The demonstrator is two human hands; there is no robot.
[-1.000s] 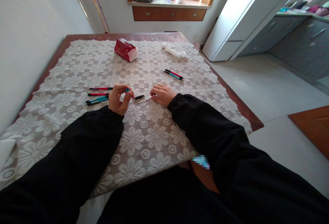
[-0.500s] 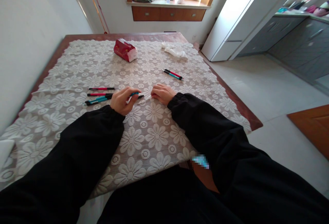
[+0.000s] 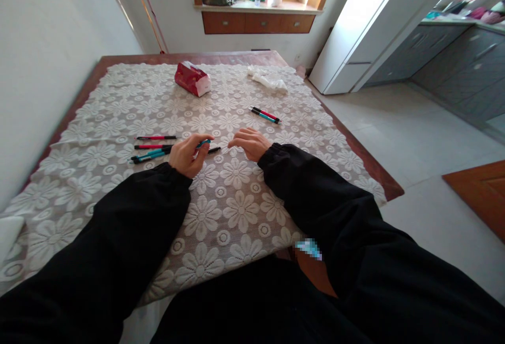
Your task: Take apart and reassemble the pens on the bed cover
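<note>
My left hand (image 3: 187,155) is closed, its thumb and fingers pinching a blue pen (image 3: 204,143) that shows only in part. A dark pen end (image 3: 214,150) sticks out from under that hand, low on the tablecloth. My right hand (image 3: 250,144) is just to the right, palm down, fingers stretched loosely toward the left one, and I see nothing in it. To the left lie a thin red and black pen (image 3: 157,138), a second red pen (image 3: 152,147) and blue and black pens (image 3: 152,155), partly covered by my left hand.
Farther back on the right, a red pen (image 3: 269,114) and a blue pen (image 3: 263,116) lie side by side. Toward the far edge are a red tissue pack (image 3: 192,78) and a crumpled white plastic bag (image 3: 268,79). A lace tablecloth (image 3: 240,210) covers the wooden table.
My right hand has lifted slightly and its fingers have opened out from the cloth. My left hand keeps its pinch on the blue pen, which has tilted a little.
</note>
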